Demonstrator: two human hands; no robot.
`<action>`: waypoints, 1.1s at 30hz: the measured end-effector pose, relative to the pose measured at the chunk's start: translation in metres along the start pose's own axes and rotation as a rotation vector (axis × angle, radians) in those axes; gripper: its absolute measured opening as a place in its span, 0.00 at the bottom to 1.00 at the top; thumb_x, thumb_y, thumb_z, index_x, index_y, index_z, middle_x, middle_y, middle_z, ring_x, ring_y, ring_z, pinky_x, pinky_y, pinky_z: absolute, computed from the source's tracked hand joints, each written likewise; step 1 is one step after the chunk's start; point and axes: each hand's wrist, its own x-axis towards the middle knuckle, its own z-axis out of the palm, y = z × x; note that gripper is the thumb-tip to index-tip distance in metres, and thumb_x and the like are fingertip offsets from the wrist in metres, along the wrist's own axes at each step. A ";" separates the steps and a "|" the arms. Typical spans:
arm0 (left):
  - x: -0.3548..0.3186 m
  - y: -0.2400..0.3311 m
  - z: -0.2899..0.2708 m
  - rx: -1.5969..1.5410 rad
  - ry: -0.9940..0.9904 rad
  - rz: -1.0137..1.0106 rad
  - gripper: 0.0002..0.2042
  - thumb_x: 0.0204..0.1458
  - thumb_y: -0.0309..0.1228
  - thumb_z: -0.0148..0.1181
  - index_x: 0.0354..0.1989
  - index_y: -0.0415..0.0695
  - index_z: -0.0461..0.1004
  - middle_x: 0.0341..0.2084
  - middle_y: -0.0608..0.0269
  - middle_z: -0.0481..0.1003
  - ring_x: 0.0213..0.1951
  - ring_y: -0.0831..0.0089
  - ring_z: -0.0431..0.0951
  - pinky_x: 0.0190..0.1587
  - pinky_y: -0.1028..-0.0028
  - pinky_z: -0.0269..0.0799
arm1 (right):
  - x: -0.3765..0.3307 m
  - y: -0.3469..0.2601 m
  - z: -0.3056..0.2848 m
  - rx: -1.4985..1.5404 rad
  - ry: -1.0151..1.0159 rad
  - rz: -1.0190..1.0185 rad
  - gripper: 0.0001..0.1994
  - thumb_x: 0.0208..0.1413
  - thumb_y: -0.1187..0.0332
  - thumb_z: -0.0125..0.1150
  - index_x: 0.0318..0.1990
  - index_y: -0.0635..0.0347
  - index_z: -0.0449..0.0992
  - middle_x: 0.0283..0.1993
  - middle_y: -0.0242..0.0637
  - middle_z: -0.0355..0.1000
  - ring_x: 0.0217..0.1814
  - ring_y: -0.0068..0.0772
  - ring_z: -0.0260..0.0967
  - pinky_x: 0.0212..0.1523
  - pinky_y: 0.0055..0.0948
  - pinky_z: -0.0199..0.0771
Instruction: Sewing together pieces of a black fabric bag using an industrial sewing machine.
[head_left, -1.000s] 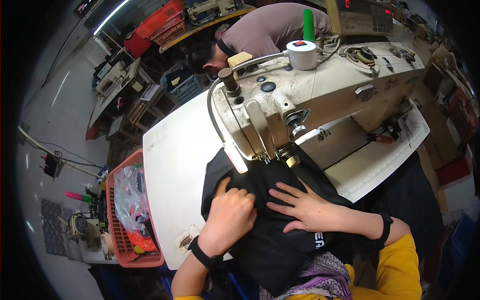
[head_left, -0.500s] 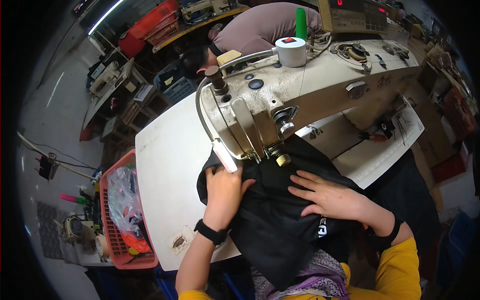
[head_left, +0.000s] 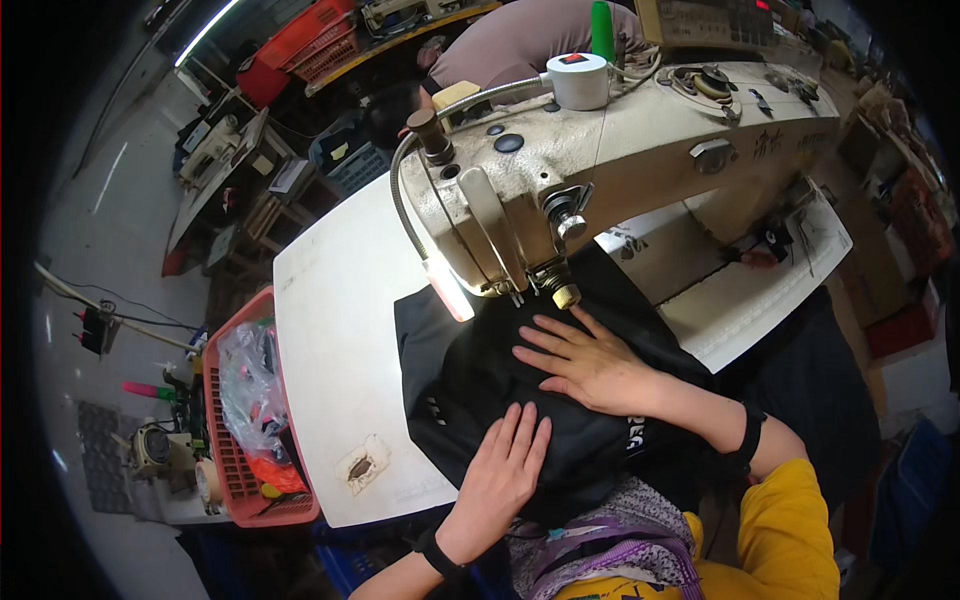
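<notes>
A black piece of fabric [head_left: 450,370] with white printing lies on the white table of a sewing machine [head_left: 490,190], and its near part hangs toward my lap. My left hand [head_left: 500,470] rests flat on the near part of the fabric, fingers stretched out. Farther up, my right hand [head_left: 590,365] lies on the fabric with its fingers spread, just in front of the presser area. A lit lamp [head_left: 450,290] on a bendable metal arm shines beside the needle area. The needle itself I cannot make out.
Left of the table stands a pink basket [head_left: 262,500] with plastic bags. Scissors [head_left: 762,256] lie by the machine's right side. A green thread cone [head_left: 602,32] stands behind the machine. Beyond it, a person [head_left: 540,45] bends over. A control box [head_left: 705,28] sits at the back.
My left hand has moved from beside the lamp back toward me. My right hand has slid left and closer to the needle area. The fabric's left side now lies flatter.
</notes>
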 end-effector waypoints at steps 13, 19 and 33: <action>0.016 0.009 -0.042 -0.515 -0.107 0.169 0.14 0.53 0.34 0.65 0.41 0.37 0.78 0.41 0.53 0.80 0.42 0.54 0.81 0.46 0.65 0.77 | -0.038 -0.006 -0.027 0.273 -0.240 0.000 0.32 0.63 0.61 0.59 0.73 0.56 0.57 0.78 0.49 0.45 0.82 0.56 0.33 0.77 0.48 0.46; 0.078 -0.026 -0.013 -0.021 0.278 -0.134 0.26 0.57 0.43 0.62 0.59 0.39 0.71 0.57 0.50 0.73 0.62 0.57 0.70 0.62 0.56 0.66 | -0.043 -0.001 -0.017 0.304 -0.172 -0.035 0.34 0.59 0.63 0.64 0.72 0.57 0.58 0.78 0.49 0.46 0.81 0.59 0.34 0.77 0.50 0.47; 0.062 -0.073 -0.002 -0.353 0.029 -0.336 0.49 0.51 0.57 0.63 0.73 0.39 0.50 0.64 0.36 0.63 0.66 0.43 0.63 0.66 0.54 0.63 | -0.048 -0.007 -0.037 0.215 -0.228 0.033 0.34 0.64 0.57 0.57 0.73 0.58 0.55 0.78 0.50 0.45 0.82 0.52 0.37 0.77 0.42 0.49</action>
